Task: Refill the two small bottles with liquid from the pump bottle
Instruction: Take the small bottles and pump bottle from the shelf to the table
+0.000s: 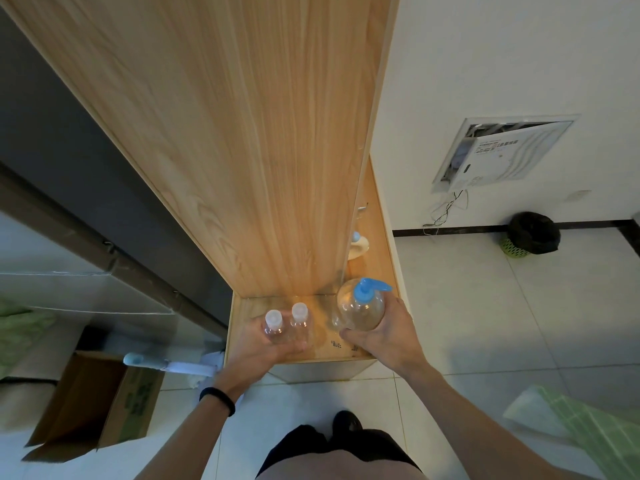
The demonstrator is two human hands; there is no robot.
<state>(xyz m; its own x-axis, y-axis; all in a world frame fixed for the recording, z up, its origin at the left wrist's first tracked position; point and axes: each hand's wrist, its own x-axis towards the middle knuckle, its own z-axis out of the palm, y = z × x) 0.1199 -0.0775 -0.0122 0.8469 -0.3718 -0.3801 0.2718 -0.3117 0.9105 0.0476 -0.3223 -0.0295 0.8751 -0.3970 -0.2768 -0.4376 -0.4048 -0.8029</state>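
Closest in, the person's own body [332, 465] fills the bottom edge, with the left forearm [187, 441] and right forearm [485, 414] reaching forward to a tall wooden cabinet [242, 150]. At its foot is a low open shelf [325, 353] where all the task's things are gathered. The pump bottle [362, 306], clear with a blue pump head, is at the shelf's right side, and the right grip [384, 337] wraps round its near flank, clenched on the body rather than the pump. Whether it stands on the wood or is lifted just off it cannot be told, nor how much liquid it holds. The left grip [263, 344] clasps the two small bottles together, the left small bottle [273, 329] and right small bottle [299, 322] pressed side by side, upright, near the pump bottle but apart from it. Both pale caps are on, so I judge that no filling has begun. Trouble would likely come from that doubled hold. Two smooth round bottles pinched in one hand can roll against each other, and one may squirt out and drop to the tiled floor [467, 306]. Uncapping with both hands full would invite the same slip. The necks look narrow, so a hard press could send liquid over the rim.
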